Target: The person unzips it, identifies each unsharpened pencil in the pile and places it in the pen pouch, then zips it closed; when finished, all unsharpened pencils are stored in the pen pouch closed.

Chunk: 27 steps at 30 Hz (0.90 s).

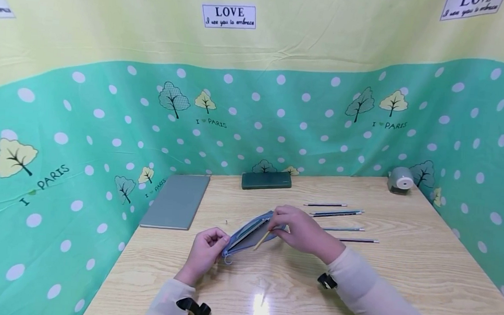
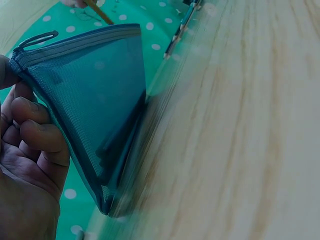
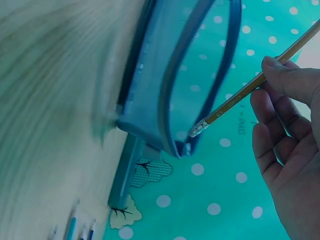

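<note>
A blue mesh zipper pouch (image 1: 247, 234) stands with its mouth unzipped over the middle of the table. My left hand (image 1: 206, 251) pinches its near left corner by the zipper end, where a ring pull hangs. In the left wrist view dark slim items show through the mesh (image 2: 85, 95) at the bottom. My right hand (image 1: 299, 228) pinches a yellow pencil (image 3: 240, 96) between thumb and fingers. Its eraser end overlaps the pouch's open rim in the right wrist view; the other end points up past the thumb.
Several pencils (image 1: 337, 213) lie on the table (image 1: 423, 264) right of the pouch. A dark green case (image 1: 266, 180) sits at the back by the curtain, a grey folder (image 1: 177, 201) at the left, and a pencil sharpener (image 1: 400, 180) at the back right.
</note>
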Each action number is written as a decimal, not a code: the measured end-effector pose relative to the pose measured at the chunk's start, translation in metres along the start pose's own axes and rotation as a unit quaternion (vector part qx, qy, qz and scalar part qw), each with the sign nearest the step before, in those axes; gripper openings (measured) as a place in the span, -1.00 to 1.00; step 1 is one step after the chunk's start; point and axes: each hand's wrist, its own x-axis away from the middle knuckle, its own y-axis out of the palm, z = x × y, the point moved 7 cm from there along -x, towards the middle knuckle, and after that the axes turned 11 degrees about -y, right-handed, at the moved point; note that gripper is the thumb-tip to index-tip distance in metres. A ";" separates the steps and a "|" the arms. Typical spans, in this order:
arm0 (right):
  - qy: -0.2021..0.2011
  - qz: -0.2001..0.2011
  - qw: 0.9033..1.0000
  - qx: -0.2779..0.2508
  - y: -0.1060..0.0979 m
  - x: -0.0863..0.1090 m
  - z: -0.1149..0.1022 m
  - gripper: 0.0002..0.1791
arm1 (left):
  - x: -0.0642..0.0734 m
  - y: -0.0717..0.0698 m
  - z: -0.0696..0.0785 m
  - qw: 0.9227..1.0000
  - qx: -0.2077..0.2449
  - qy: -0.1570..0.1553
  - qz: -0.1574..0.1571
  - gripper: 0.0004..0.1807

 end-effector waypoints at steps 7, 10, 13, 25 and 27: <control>0.027 -0.022 0.999 -0.002 0.013 -0.001 0.009 -0.76 | -0.001 -0.001 0.000 1.000 0.001 0.001 0.001 -0.85; 0.033 -0.030 0.999 0.010 0.018 -0.001 0.014 -0.78 | -0.001 -0.001 -0.002 1.000 -0.001 -0.003 0.003 -0.85; 0.032 -0.034 0.999 0.022 0.022 -0.001 0.018 -0.78 | -0.001 -0.001 -0.002 1.000 -0.001 -0.004 0.002 -0.85; -0.009 -0.035 0.993 0.115 0.037 -0.008 0.021 -0.83 | 0.000 0.001 0.001 1.000 0.006 -0.008 0.006 -0.84; -0.016 -0.037 0.989 0.145 0.039 -0.010 0.019 -0.84 | 0.000 0.001 0.001 1.000 0.005 -0.010 0.006 -0.84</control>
